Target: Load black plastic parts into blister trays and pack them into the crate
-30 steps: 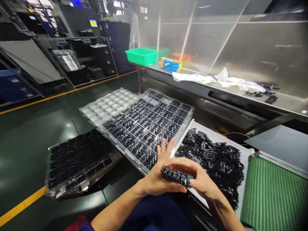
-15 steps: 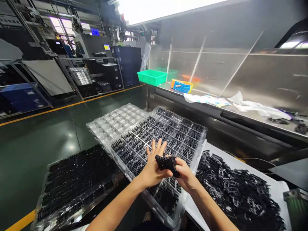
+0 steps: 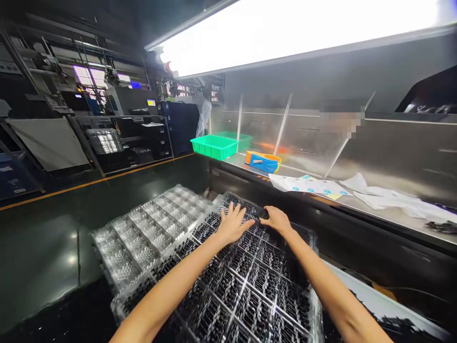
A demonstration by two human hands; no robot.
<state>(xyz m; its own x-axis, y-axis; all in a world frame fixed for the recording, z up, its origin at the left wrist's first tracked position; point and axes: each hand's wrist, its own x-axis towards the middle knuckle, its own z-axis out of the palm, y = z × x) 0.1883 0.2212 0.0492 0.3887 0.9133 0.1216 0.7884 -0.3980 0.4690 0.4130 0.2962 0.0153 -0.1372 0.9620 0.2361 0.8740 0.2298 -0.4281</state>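
Observation:
A clear plastic tray point(image 3: 244, 286) divided into compartments lies in front of me, its cells filled with rows of small black plastic parts. Over its far half, my left hand point(image 3: 233, 225) is open, fingers spread and thumb pointing right. Just beside it, my right hand point(image 3: 278, 221) is closed on a dark clump of black plastic parts point(image 3: 257, 212) near the far right cells. The clump's outline blends with the dark tray below, and most of the right fingers are hidden.
An unfilled clear tray point(image 3: 143, 228) adjoins on the left. Loose black parts point(image 3: 396, 324) lie on a white surface at lower right. The metal bench behind carries a green bin point(image 3: 215, 148), a blue and orange ring-shaped item point(image 3: 263, 162) and white sheets point(image 3: 309, 185).
Both hands have moved forward to the tray's far half, the right one carrying the clump. The hands have come apart slightly. The camera view has tilted upward.

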